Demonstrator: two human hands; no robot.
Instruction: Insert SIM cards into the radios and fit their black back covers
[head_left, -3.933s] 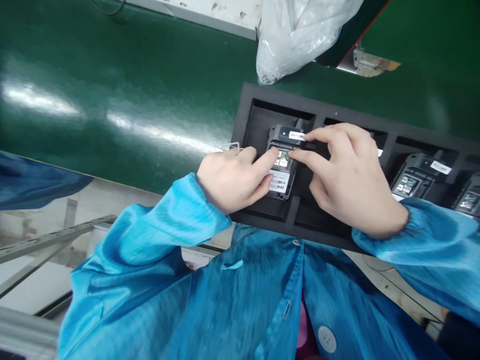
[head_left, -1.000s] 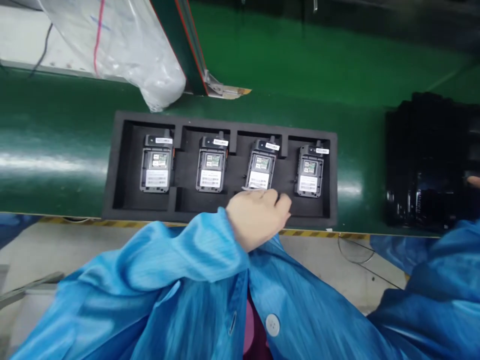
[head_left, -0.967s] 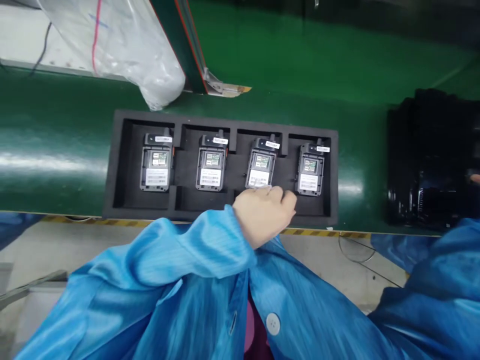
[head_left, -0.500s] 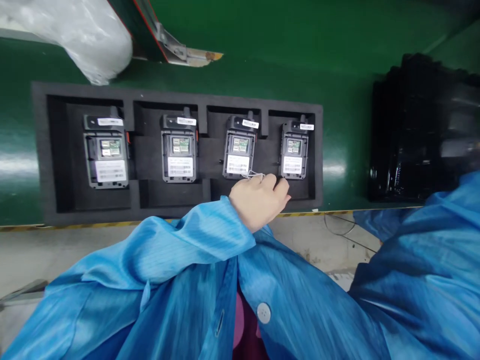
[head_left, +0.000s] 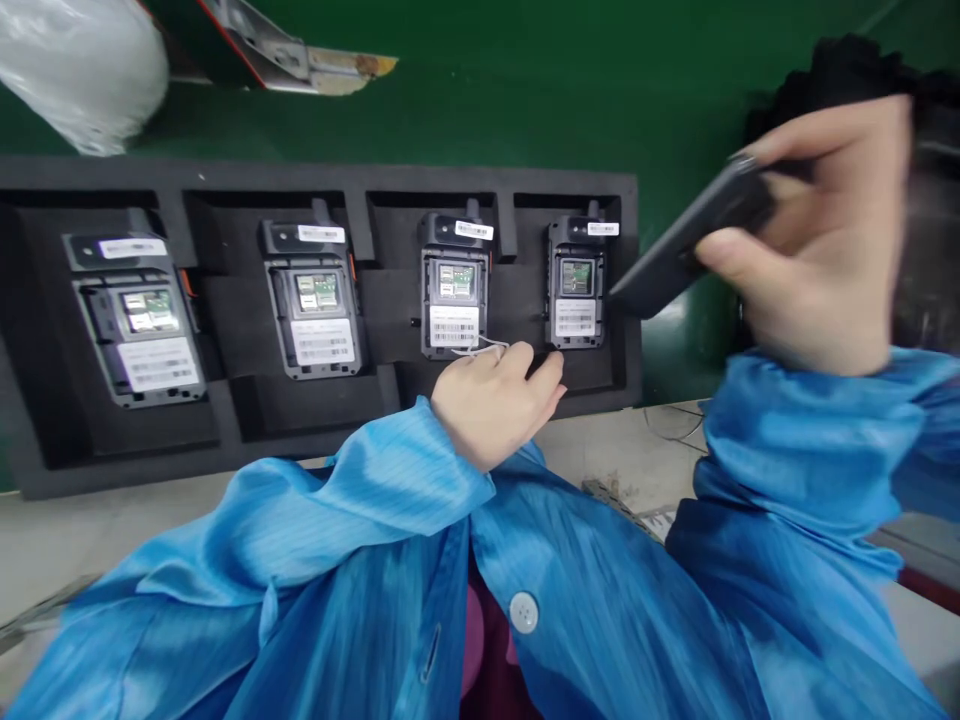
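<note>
A black foam tray (head_left: 420, 180) holds several dark handheld devices lying with their backs open, each with white labels. My left hand (head_left: 499, 400) is at the tray's front edge, below the third device (head_left: 454, 290) and the rightmost device (head_left: 576, 285); its fingers are bent and what they hold, if anything, is hidden, with a thin white cord beside them. At the right, my right hand (head_left: 825, 240) grips a flat black cover (head_left: 682, 245) between thumb and fingers. The cover is tilted, its lower end close to the rightmost device.
A pile of black parts (head_left: 840, 75) lies at the back right, partly behind my right hand. At the back left are a clear plastic bag (head_left: 90, 70) and a metal bracket (head_left: 300, 60). The green table (head_left: 525, 90) ends just in front of the tray.
My right hand has come into view from the right with the black cover in it. The view has shifted, so the tray sits further left. My left hand stays near the tray's front edge.
</note>
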